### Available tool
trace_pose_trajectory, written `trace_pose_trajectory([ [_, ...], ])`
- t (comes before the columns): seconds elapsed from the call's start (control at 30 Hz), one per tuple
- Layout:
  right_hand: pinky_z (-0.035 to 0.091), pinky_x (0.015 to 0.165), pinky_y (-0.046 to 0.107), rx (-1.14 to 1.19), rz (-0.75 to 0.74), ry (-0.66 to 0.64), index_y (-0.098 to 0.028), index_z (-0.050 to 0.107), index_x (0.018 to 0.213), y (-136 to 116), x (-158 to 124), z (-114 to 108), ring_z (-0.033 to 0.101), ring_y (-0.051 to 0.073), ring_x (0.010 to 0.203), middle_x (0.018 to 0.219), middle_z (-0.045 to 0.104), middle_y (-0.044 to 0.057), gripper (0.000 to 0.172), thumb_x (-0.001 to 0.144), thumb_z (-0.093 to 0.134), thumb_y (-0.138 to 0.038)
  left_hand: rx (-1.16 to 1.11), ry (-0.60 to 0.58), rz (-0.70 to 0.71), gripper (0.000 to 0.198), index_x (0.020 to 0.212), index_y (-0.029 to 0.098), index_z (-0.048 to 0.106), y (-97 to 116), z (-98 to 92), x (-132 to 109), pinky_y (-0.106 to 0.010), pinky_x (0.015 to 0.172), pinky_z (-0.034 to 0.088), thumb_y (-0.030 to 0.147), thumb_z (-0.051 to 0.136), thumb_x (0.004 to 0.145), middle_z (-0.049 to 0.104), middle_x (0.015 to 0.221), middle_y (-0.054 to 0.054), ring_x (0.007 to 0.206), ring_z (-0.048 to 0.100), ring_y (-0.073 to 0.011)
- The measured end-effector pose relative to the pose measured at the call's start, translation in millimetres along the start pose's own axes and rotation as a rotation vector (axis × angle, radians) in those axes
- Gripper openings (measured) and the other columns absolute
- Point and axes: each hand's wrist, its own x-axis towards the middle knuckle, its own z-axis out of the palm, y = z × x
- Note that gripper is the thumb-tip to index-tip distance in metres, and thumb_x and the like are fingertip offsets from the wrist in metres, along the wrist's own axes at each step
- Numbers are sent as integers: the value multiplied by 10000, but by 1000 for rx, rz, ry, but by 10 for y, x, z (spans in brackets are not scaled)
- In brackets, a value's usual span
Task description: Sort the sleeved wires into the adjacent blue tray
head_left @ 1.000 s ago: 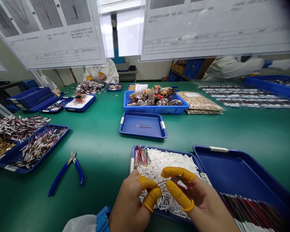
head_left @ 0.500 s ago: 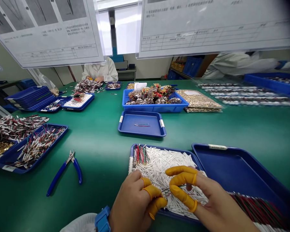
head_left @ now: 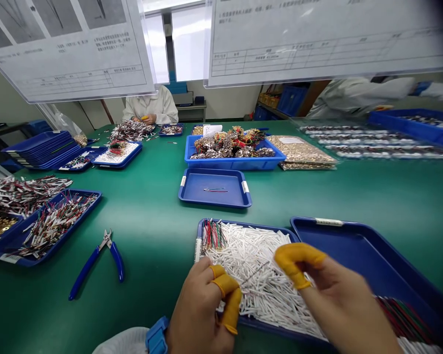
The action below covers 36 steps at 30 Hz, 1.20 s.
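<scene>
My left hand (head_left: 203, 305), in yellow finger cots, pinches a thin dark wire (head_left: 256, 273) that points up and right over a blue tray (head_left: 280, 228) full of white tubes (head_left: 258, 246). My right hand (head_left: 332, 290), also in yellow finger cots and slightly blurred, is closed at the fingertips right of the wire's far end. What it holds, if anything, cannot be made out. Red, green and black wires (head_left: 214, 235) lie bundled in the tray's far left corner. More dark red and green wires (head_left: 406, 317) lie beneath my right forearm.
Blue-handled cutters (head_left: 116, 260) lie at left. A blue tray (head_left: 339, 241) stands at right. Farther off are a small tray (head_left: 195, 194) with a few wires and a bin (head_left: 229, 163) of metal-ended bundles. Two people in white work across the table; document sheets (head_left: 317, 44) hang above.
My right hand has moved right, away from my left, and its spread fingers have closed together. My left hand has shifted slightly left, still gripping the wire.
</scene>
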Motion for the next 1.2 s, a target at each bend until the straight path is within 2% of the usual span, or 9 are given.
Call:
trace_pose_trajectory([
  [0.1, 565, 697, 392, 94, 141, 95, -251, 708, 797, 37, 43, -62, 686, 291, 748, 794, 742, 70, 205, 624, 732, -358, -48, 67, -41, 140, 860, 190, 620, -45, 30, -36, -442, 886, 466, 160, 484, 868, 653, 818, -81, 793, 595, -229],
  [0.27, 568, 670, 341, 146, 143, -296, -239, 719, 756, -76, -15, 47, 681, 263, 744, 780, 740, 59, 149, 689, 726, -372, -88, 96, -64, 130, 904, 209, 623, -65, 54, -67, -374, 828, 499, 179, 500, 875, 664, 902, -86, 879, 599, -236],
  [0.33, 556, 641, 333, 137, 91, -355, -231, 697, 732, -114, -53, 106, 659, 241, 698, 731, 711, 46, 135, 737, 688, -366, -85, 97, -52, 121, 890, 196, 625, -47, 46, -63, -391, 839, 489, 179, 508, 867, 662, 870, -91, 850, 597, -237],
  [0.53, 524, 636, 342, -27, -85, -262, -235, 651, 738, -36, -58, 178, 599, 216, 672, 733, 662, 37, 83, 789, 614, -289, -111, -44, 17, 175, 753, 177, 612, 18, -14, 4, -367, 708, 488, 160, 469, 853, 633, 719, -83, 703, 558, -216],
  [0.73, 552, 646, 342, 39, 7, 65, -259, 692, 801, 27, -9, 40, 665, 243, 720, 812, 722, 47, 139, 705, 676, -358, -164, 49, -96, 157, 765, 171, 607, -37, -26, 20, -386, 765, 477, 179, 486, 865, 631, 746, -81, 753, 559, -222],
  [0.9, 526, 511, 304, -62, -34, -155, -255, 723, 800, -93, -51, 73, 612, 207, 556, 639, 676, 22, 192, 700, 705, -418, -225, 105, -213, 150, 798, 168, 607, -104, -23, 24, -372, 738, 485, 217, 494, 883, 630, 854, -100, 811, 579, -234],
  [1.07, 528, 574, 296, -4, -109, -294, -239, 674, 684, -197, -91, 205, 639, 205, 626, 682, 690, 24, 148, 781, 639, -345, -300, 85, -101, 123, 756, 184, 614, -52, -66, 19, -350, 756, 484, 226, 545, 850, 627, 751, -59, 765, 579, -208],
  [1.13, 527, 594, 310, -25, -104, -299, -236, 655, 678, -130, -59, 159, 638, 210, 631, 673, 682, 23, 163, 793, 627, -349, -336, 32, -49, 141, 700, 189, 597, -32, -86, 26, -328, 716, 488, 205, 545, 830, 598, 673, -31, 671, 555, -176],
  [1.2, 529, 591, 328, -73, -96, -208, -233, 660, 723, -19, -2, 62, 638, 219, 627, 678, 683, 29, 154, 787, 617, -367, -355, 10, -34, 147, 679, 192, 588, -29, -104, 39, -310, 674, 491, 198, 542, 819, 584, 656, -24, 633, 543, -164],
])
